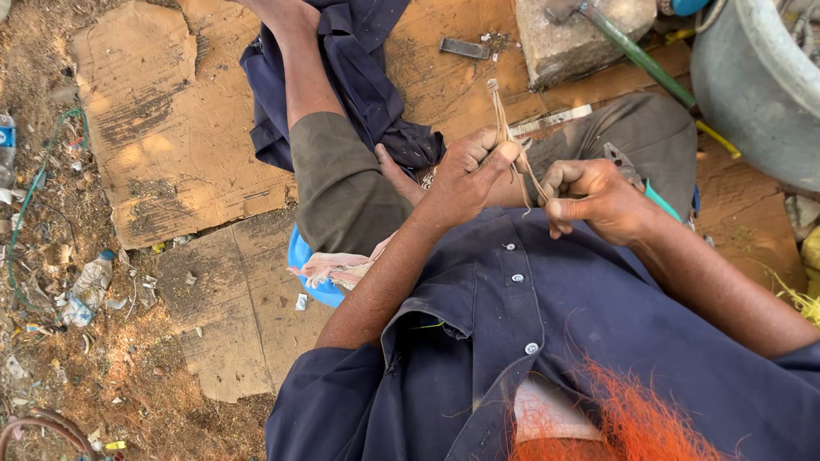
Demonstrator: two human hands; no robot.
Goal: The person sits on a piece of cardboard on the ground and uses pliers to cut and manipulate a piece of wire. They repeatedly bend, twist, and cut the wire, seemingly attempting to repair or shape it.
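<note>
Both hands up over the lap, working thin tan strands (510,145). Left hand (465,179) closed in a tight grip on the strands, long axis running from 12 o'clock, above the fist, down toward 5 o'clock. Right hand (598,198) just beside at 3 o'clock, thumb and forefinger pinched shut on the lower end. Grey tub (752,94) at 2 o'clock, contents mostly cut off by the frame. Stone block (568,43) with a green-handled hammer (636,55) at 1 o'clock. Cardboard (171,128) on the ground at 10 o'clock.

Outdoor ground-level workplace; flattened cardboard (171,128) on littered dirt (51,282); stone block (572,38) beside.
</note>
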